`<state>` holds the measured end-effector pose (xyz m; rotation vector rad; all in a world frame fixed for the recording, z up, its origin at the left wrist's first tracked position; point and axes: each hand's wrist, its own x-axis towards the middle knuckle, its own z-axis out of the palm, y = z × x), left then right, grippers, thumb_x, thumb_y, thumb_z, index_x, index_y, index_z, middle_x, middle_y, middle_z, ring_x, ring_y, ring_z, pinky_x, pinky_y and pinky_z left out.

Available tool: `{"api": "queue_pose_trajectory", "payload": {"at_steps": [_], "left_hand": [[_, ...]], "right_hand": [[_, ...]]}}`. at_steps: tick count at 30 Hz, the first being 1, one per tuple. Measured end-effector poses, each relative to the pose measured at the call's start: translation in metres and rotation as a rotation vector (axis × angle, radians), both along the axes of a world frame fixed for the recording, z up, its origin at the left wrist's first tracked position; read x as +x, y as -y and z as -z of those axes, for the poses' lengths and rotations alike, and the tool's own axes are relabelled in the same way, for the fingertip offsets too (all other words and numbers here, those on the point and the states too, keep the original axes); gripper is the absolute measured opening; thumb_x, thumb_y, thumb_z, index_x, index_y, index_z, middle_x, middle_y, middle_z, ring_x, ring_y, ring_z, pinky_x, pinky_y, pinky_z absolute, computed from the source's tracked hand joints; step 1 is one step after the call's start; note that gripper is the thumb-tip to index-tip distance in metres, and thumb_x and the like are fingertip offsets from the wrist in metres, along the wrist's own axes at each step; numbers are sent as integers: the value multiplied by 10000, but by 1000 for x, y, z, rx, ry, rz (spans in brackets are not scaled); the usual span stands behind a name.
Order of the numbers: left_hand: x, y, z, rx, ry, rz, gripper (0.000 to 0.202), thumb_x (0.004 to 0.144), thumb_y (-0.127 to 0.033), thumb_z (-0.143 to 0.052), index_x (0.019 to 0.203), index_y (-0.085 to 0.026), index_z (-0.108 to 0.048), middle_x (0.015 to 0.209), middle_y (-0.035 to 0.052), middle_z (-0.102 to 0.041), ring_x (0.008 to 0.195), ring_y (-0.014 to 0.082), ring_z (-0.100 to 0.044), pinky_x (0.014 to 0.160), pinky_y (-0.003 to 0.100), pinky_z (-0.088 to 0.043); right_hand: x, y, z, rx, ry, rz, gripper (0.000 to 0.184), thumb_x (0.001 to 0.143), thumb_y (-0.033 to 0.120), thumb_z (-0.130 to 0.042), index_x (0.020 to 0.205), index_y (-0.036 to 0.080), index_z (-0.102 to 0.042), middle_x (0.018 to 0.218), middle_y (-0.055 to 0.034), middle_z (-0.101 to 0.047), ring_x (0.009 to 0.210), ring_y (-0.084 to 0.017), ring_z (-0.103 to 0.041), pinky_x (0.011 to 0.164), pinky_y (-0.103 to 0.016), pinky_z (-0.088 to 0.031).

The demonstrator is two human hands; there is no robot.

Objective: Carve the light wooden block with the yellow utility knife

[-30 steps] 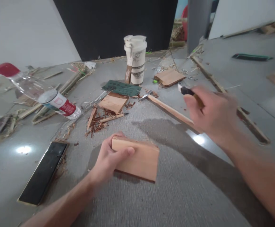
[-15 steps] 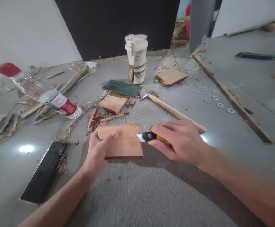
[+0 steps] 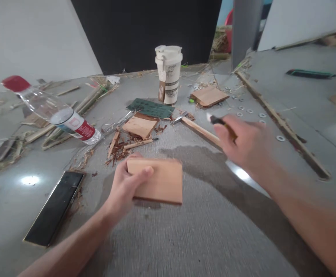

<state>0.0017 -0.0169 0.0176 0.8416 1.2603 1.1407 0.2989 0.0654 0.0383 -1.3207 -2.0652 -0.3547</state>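
Holds a flat wooden block [image 3: 164,182] by its left edge in the left hand [image 3: 127,184], with the thumb across the broad face and fingers behind, above the grey surface [image 3: 185,238]. Grips a utility knife [image 3: 219,122] in the right hand [image 3: 244,144], with fingers closed round the handle (blurred), apart from the block. Has a hammer [image 3: 200,131] partly hidden behind the right hand and reddish shavings [image 3: 118,154] beyond the left.
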Motion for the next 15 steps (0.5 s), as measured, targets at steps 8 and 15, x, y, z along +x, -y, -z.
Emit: {"api": "queue_pose_trajectory", "payload": {"at_steps": [8,15], "left_hand": [[-7,-14,7,47,14,-129,565,644,-497,-963,972,-216,-599,839,2,-667,676,161,-670,526,207,-562],[-9,-8,3,97,-2,-70,531,668,-450,-956,887,-221,-530,760,-32,-577,610,120,-587,499,185,-516]], "right_hand": [[-50,44,4,-154,30,-461,368,1113,431,-473,866,193,-608,649,26,-598,559,-120,-517,542,-315,-285],[-39,38,2,-128,113,-499,406,1127,460,-437,851,206,-592,686,13,-634,575,-130,-532,565,-327,-291]]}}
